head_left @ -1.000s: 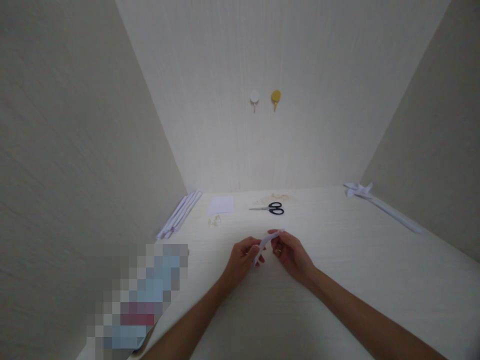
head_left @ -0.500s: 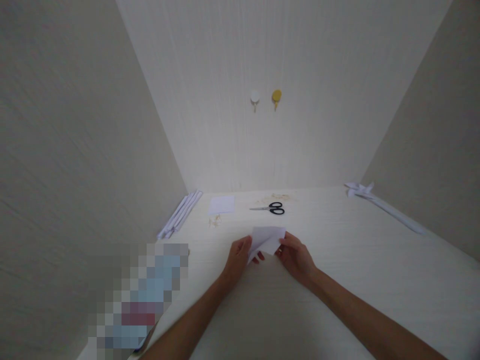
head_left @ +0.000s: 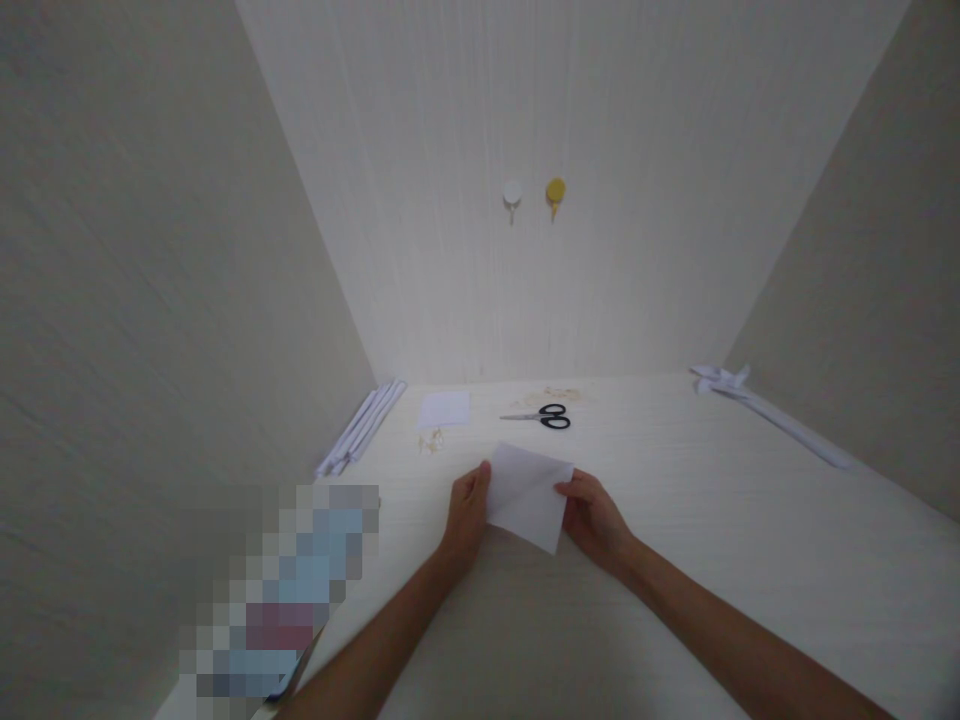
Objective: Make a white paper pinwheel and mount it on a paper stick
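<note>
Between my hands is a square sheet of white paper (head_left: 527, 497), spread open and slightly tilted, with a faint diagonal crease. My left hand (head_left: 469, 510) pinches its left edge, thumb on top. At the right edge, my right hand (head_left: 592, 510) grips it between thumb and fingers; some fingertips are hidden behind the sheet. Beyond the paper lie black-handled scissors (head_left: 553, 417), blades closed and pointing left. A second white paper square (head_left: 444, 409) rests flat on the table, left of the scissors.
Rolled white paper sticks (head_left: 364, 425) lie along the left wall. A paper stick with a folded end (head_left: 776, 418) lies by the right wall. Small beige pieces (head_left: 432, 441) are scattered on the white table (head_left: 720, 520). A blurred-out object (head_left: 292, 590) sits at lower left. Two hooks (head_left: 555, 190) hang on the wall.
The paper, folded over half a second ago, is now opened into a full square facing me. My left hand has shifted slightly left; my right hand has stayed nearly in place.
</note>
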`<action>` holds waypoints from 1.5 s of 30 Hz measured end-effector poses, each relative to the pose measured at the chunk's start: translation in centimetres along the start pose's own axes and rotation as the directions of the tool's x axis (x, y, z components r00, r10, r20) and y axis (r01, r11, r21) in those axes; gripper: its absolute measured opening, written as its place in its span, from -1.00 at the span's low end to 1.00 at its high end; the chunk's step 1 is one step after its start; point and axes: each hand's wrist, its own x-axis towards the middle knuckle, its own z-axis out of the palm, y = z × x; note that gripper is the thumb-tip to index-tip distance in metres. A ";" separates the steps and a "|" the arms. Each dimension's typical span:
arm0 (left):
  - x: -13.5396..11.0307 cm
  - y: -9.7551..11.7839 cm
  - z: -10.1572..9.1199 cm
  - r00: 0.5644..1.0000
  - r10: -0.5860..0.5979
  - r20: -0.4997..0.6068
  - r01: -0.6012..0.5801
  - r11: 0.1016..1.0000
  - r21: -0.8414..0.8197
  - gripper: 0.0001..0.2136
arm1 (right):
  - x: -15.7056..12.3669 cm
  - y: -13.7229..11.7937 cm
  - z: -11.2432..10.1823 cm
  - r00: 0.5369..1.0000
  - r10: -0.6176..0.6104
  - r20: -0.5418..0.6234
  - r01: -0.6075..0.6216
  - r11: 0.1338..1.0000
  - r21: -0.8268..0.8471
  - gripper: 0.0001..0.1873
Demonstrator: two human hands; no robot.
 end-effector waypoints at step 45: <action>-0.6 0.6 0.5 0.988 0.035 0.152 -0.038 0.999 0.011 -0.69 | 0.2 1.0 -0.5 0.993 -0.068 -0.101 0.042 0.970 -0.239 -0.75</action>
